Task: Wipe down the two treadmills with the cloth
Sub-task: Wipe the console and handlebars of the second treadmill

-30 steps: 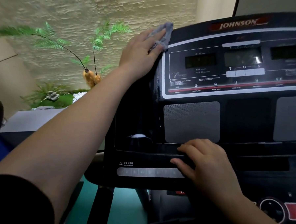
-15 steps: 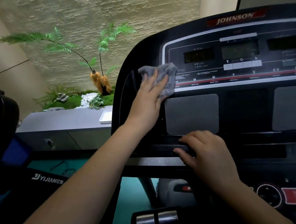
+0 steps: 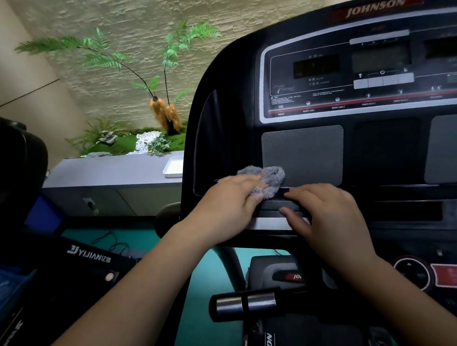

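The black Johnson treadmill console [image 3: 319,79] fills the upper right. My left hand [image 3: 228,202] holds a bunched grey cloth [image 3: 271,176] between fingers and thumb and presses it against the console's lower left, just below the grey speaker panel [image 3: 302,153]. Right beside it, my right hand [image 3: 328,217] has its fingers curled over the console's ledge [image 3: 406,200], with the thumb on the silver button strip below. A second black treadmill marked YIJIAN [image 3: 93,254] stands at the lower left.
A handlebar with metal grip sensors [image 3: 244,304] juts out below my arms. A red safety key panel [image 3: 449,274] sits at the right. Behind are a grey counter [image 3: 111,172] with a white tray [image 3: 173,167], ferns and a stone wall. The floor is teal.
My left hand has dragged the cloth down the console's left side, from the top corner to the bottom edge beside my right hand. My right hand stayed on the ledge.
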Available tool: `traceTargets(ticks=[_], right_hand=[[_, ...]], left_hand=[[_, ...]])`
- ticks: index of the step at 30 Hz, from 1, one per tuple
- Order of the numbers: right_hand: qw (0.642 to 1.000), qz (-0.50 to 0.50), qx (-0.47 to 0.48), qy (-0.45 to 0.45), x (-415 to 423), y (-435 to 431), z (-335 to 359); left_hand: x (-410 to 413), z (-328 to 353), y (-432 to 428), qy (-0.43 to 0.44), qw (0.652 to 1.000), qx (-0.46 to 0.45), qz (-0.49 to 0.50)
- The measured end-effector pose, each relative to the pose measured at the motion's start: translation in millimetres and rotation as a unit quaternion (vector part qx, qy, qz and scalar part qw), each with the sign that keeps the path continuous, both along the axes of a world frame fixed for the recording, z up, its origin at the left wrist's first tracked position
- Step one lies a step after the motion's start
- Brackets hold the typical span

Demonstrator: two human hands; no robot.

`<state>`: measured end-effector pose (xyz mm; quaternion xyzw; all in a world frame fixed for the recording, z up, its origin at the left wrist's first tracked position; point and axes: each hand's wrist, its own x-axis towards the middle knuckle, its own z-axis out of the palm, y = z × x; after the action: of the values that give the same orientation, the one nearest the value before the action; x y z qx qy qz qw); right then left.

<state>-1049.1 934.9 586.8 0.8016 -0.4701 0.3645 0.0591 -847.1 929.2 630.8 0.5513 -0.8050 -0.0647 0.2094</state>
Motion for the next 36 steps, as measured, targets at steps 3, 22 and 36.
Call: traceTargets(ticks=[3, 22, 36], right_hand=[[1.000, -0.003, -0.001, 0.003, -1, 1, 0], [1.000, -0.003, -0.010, -0.008, 1, 0, 0], [1.000, 0.008, -0.009, -0.016, -1, -1, -2]], left_hand=[[-2, 6, 3, 0.006, 1.000, 0.021, 0.021], [66, 48, -107, -0.069, 0.960, -0.257, 0.087], [46, 20, -45, -0.198, 0.977, 0.076, 0.021]])
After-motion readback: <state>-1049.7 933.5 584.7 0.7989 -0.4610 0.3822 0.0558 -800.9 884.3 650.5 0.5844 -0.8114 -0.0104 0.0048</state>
